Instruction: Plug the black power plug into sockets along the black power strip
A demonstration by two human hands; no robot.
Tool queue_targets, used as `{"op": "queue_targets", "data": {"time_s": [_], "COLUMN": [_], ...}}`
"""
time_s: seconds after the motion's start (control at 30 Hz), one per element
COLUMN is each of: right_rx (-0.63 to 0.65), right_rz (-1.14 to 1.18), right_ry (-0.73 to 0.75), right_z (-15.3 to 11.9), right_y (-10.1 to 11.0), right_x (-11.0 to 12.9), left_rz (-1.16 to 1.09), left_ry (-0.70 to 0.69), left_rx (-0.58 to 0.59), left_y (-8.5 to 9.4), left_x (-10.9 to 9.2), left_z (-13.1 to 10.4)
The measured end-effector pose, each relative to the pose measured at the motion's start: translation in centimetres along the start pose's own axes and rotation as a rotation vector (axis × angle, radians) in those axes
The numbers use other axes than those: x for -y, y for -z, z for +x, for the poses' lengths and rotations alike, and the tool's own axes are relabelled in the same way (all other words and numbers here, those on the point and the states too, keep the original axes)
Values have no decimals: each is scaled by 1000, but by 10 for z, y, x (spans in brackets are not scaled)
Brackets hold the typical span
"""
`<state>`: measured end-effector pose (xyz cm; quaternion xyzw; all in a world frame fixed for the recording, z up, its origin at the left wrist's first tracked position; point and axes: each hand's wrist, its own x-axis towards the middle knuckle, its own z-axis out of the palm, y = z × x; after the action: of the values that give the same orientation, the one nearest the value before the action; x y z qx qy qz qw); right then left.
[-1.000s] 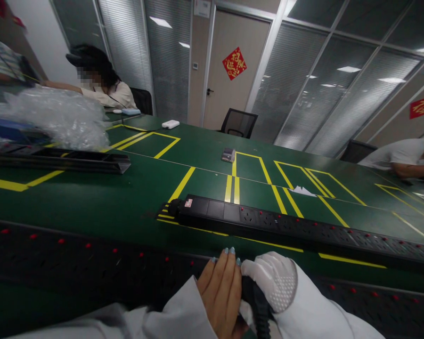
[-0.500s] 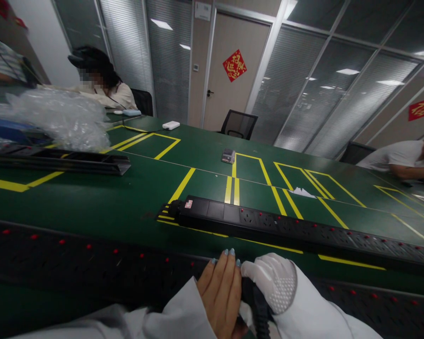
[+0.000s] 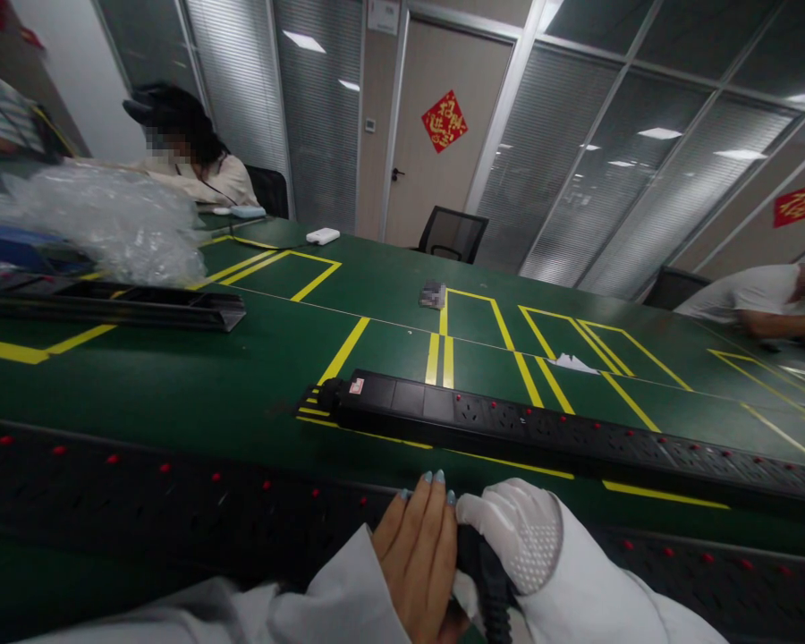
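Observation:
My right hand [image 3: 520, 537], in a white glove with a dotted cuff, is closed around a black power plug [image 3: 484, 568] with a ribbed cable end pointing down toward me. Bare, with light blue nails, my left hand [image 3: 419, 555] lies against the plug's left side, its fingers straight and side by side. Its thumb and palm are mostly hidden. Under and beyond both hands runs a long black power strip [image 3: 174, 501] with red dots along it; the hands cover its middle. Farther off, a second black power strip [image 3: 510, 425] lies roughly parallel, a small label near its left end.
Yellow tape marks the green table [image 3: 268, 358]. At left are clear plastic wrap [image 3: 121, 224] and an open black channel-shaped housing [image 3: 140, 304]. A small grey device [image 3: 433, 294], a white box [image 3: 323, 236] and crumpled white paper [image 3: 573, 362] lie farther back. Other people sit at left and right.
The view has shifted very slightly. Both hands keep their place on the plug, and nothing on the table has visibly moved.

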<state>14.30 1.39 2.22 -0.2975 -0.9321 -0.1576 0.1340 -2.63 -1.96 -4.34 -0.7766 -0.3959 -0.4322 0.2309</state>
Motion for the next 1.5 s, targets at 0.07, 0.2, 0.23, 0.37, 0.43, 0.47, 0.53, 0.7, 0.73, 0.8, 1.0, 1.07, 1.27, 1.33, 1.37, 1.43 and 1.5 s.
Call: {"op": "queue_targets", "data": {"time_s": [0.07,0.2,0.23,0.37,0.43,0.47,0.53,0.7,0.73,0.8,1.0,1.07,1.27,1.33,1.37,1.43,1.5], "right_rx": [-1,-5,-7,-8,-7,-6,-3,4,2,-2,-5,-4,-3,0,1,2,3], "right_rz": [6,15,15,24,28,29,27,23,24,25,25,26,35,36,35,32,28], "right_ry": [3,2,1,1,3,3,3,0,-1,-2,-3,-5,-8,-8,-8,-7,-4], "right_z": [1,3,3,4,4,3,3,2,2,2,2,2,2,2,2,2,1], "right_y": [1,3,3,5,6,6,6,5,4,4,4,3,2,2,2,2,2], "right_x": [0,2,2,3,3,3,3,2,2,2,3,3,4,4,4,3,3], "left_rz": [3,-2,-1,0,3,3,2,8,11,16,17,16,0,-1,-1,-2,-3], "left_ry": [-2,-7,-5,6,4,1,0,8,5,-1,-5,-13,9,12,10,1,2], "left_rx": [2,3,5,2,5,11,22,11,12,21,21,19,13,16,18,15,7], "left_y": [0,0,0,0,0,0,0,0,0,0,1,2,1,1,1,2,2], "left_x": [0,0,0,-1,-1,-1,-1,0,-1,-1,0,0,0,-1,-1,0,0], "left_z": [0,0,0,-1,-1,-1,-1,-2,-2,-2,-1,-1,0,0,0,0,0]}}
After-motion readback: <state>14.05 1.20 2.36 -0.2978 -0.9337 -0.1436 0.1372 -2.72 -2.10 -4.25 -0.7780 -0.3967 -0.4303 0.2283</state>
